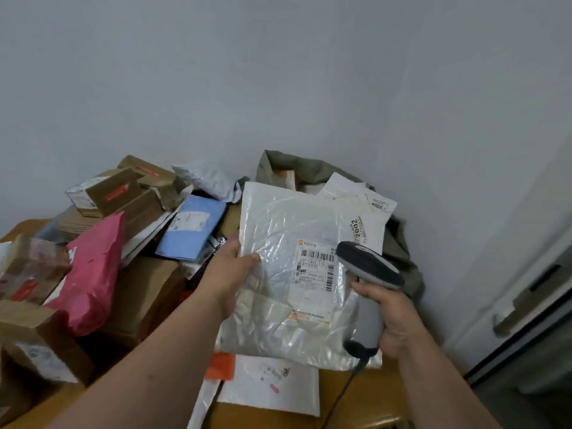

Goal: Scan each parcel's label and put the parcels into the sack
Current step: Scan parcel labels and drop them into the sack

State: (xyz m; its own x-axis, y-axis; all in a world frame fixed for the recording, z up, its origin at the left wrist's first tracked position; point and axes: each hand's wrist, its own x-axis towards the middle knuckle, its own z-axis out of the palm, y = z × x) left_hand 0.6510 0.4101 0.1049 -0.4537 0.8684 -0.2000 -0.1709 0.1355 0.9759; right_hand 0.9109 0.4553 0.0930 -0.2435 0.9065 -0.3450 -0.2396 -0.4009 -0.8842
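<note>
Holding: left hand (230,267) pinches the white parcel (278,230) at its left edge, thumb on top, lifted above the surface (349,394).
Label (315,266): faces up, just beside the scanner head.
Scanner (370,274): right hand (393,320) grips its handle.
Sack (312,170): olive, behind the parcel, mailers inside.
Pile: boxes (111,193), pink bag (93,274), blue mailer (193,226) at left.

Left hand (230,267) pinches with thumb; right hand (391,320) apparently curled gripping.
</note>
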